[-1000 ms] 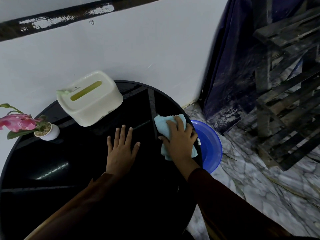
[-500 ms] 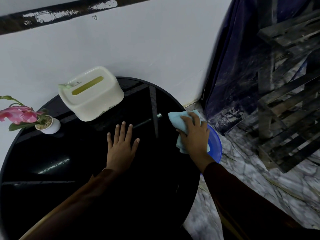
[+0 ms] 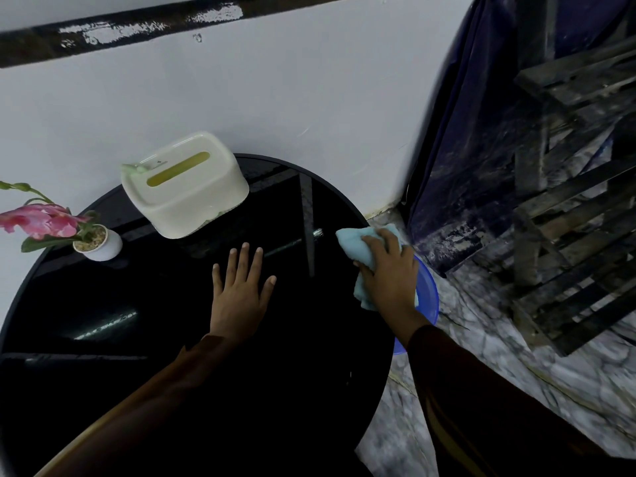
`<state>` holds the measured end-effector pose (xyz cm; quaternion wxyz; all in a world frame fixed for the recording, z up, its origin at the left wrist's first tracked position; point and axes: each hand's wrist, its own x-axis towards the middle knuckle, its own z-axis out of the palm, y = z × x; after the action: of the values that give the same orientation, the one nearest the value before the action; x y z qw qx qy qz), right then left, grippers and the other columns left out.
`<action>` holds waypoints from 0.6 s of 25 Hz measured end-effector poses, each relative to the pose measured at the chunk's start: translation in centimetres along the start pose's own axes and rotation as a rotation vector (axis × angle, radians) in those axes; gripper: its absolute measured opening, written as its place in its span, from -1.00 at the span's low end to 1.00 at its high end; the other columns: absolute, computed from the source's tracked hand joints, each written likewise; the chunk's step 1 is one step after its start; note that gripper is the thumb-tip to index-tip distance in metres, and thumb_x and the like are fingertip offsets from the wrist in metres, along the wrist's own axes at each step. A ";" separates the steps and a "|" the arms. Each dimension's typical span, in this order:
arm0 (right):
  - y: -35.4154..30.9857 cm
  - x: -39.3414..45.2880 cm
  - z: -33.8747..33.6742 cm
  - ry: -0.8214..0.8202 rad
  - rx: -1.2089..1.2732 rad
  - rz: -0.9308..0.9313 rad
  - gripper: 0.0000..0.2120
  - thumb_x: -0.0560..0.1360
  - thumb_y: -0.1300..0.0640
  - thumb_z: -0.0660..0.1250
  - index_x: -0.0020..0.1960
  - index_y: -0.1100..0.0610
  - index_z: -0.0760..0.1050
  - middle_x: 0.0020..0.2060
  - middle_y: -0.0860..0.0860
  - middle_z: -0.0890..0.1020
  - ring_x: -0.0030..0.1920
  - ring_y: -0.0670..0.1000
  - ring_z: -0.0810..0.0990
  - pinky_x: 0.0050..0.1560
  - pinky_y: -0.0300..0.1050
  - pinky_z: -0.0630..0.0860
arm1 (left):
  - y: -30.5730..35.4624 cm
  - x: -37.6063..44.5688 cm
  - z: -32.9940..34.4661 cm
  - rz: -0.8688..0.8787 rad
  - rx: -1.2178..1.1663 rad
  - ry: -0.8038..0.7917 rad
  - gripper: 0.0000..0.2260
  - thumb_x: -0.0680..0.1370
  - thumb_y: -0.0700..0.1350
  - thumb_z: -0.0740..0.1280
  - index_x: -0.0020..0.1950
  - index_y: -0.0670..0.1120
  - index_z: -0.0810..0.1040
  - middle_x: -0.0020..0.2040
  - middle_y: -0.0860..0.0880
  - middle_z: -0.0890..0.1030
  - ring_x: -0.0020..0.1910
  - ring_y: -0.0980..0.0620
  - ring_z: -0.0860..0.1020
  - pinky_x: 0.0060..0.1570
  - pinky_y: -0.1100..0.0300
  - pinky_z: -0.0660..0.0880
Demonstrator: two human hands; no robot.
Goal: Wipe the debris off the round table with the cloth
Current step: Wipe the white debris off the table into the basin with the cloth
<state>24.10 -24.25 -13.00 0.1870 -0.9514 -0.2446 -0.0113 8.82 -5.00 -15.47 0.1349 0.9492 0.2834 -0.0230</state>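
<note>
- Black and glossy, the round table [image 3: 113,304] carried pale streaks of reflection, and its curved rim ran close along a white wall [image 3: 275,108].
- A cream tissue box [image 3: 186,185] with rounded corners and a yellow-green slot in its lid stood at the far side of the top, close to the wall.
- A small white pot [image 3: 103,244] holding a pink flower [image 3: 41,222] sat near the left rim, well apart from both hands.
- The left hand [image 3: 241,290] lay palm-down on the tabletop, fingers straight and slightly spread.
- The right hand [image 3: 389,270] pressed a crumpled light-blue cloth [image 3: 354,242] at the right rim of the table, fingers curled over the soft fabric and gripping it.
- A blue plastic basin [image 3: 428,294] sat on the floor just beyond that rim, mostly covered by the hand, cloth and table edge.
- The marbled grey floor [image 3: 499,346] met a dark blue curtain [image 3: 481,149] and dark wooden slats [image 3: 578,235] at the right.
- Dark sleeves merged with the tabletop in the dim light; no debris could be made out on the black surface.
</note>
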 end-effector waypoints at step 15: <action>-2.0 -0.5 0.1 -0.055 -0.035 -0.165 -0.55 0.46 -0.11 0.24 0.29 0.06 0.45 0.40 0.11 0.39 0.25 0.38 0.39 0.10 0.28 0.40 | -0.1 -2.7 0.3 -0.023 -0.028 0.027 -0.14 0.36 0.41 -0.48 0.53 -0.01 -0.07 0.56 -0.06 -0.09 0.47 0.04 -0.27 0.41 -0.01 -0.33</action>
<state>22.72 -22.87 -12.48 0.1618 -0.9312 -0.3267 -0.0049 6.50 -6.44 -15.46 0.1443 0.9441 0.2963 -0.0077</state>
